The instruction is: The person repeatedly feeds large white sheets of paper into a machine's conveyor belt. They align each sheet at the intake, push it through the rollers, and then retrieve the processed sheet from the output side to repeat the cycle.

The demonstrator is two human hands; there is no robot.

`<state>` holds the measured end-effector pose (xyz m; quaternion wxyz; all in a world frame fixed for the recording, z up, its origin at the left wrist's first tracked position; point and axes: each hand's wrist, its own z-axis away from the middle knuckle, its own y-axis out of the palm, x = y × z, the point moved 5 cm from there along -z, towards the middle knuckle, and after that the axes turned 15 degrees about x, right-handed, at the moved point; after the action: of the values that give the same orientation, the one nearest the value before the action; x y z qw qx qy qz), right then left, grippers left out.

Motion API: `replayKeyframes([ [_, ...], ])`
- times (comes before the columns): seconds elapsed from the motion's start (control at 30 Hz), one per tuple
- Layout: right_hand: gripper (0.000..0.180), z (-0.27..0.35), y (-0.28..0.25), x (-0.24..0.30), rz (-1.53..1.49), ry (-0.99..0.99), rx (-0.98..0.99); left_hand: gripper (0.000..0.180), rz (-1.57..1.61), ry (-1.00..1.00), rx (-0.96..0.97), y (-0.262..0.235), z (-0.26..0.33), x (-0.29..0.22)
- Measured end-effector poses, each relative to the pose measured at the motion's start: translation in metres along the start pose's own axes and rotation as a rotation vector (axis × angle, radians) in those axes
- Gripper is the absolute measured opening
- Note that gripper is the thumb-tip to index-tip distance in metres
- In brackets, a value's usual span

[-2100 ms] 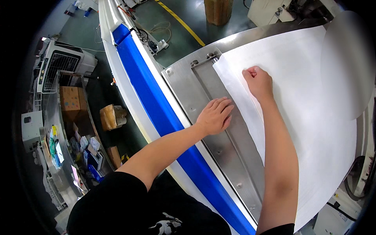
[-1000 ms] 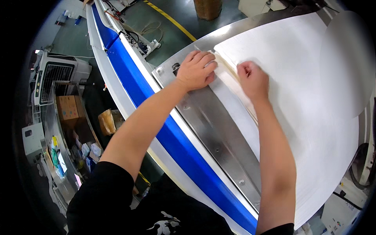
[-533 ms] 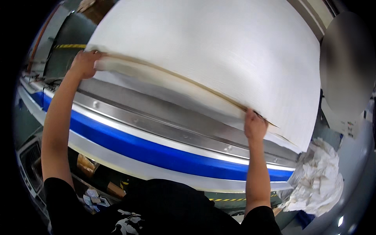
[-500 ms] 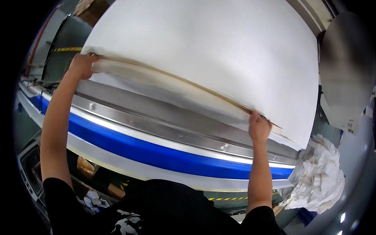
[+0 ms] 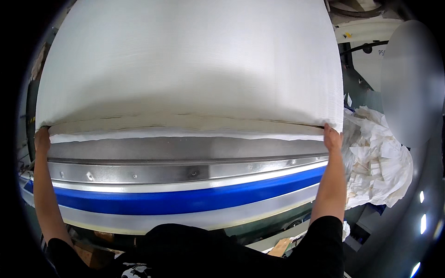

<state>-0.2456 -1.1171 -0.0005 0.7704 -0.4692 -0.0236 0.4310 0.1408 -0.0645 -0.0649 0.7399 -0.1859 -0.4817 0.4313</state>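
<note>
Head view: the paper stack [image 5: 185,69] fills the upper and centre frame, lying on the steel desk [image 5: 185,150]. Its long axis runs left to right across the frame; the near edge faces the lower frame. The left hand [image 5: 41,138] is clamped on the lower-left corner, and the right hand [image 5: 332,136] is clamped on the lower-right corner (fingers hidden under the sheets). Risk: uneven pull between the two corners could skew or fan the sheets; a slipping grip could drop the near edge onto the blue rail [image 5: 185,199]
</note>
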Motion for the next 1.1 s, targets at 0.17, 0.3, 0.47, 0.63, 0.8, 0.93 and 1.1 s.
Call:
replayKeyframes([
  [0.17,0.04,-0.029,0.014,-0.04,0.085,-0.092,0.078,0.024,0.144,0.009,-0.072,0.03,-0.015,0.029],
  [0.3,0.034,-0.047,0.029,-0.048,0.187,-0.032,-0.029,0.019,-0.112,0.068,-0.071,0.041,-0.014,0.057],
  [0.47,0.039,-0.017,0.004,-0.059,0.261,-0.071,-0.088,0.034,-0.1,0.187,-0.048,-0.027,0.034,0.007],
  [0.63,0.035,0.017,-0.035,-0.077,0.133,-0.123,-0.128,0.035,-0.034,0.084,0.0,-0.088,0.091,0.002],
  [0.8,0.033,0.046,-0.05,-0.138,0.076,-0.31,-0.196,0.028,0.061,0.162,-0.06,-0.1,0.124,0.05],
  [0.93,0.038,0.085,-0.032,-0.14,0.278,-0.27,-0.127,0.024,0.005,0.179,0.132,-0.081,0.164,0.055],
  [1.1,0.036,0.096,0.052,-0.159,0.322,-0.268,0.122,0.037,-0.318,0.241,0.464,0.033,0.204,0.054],
])
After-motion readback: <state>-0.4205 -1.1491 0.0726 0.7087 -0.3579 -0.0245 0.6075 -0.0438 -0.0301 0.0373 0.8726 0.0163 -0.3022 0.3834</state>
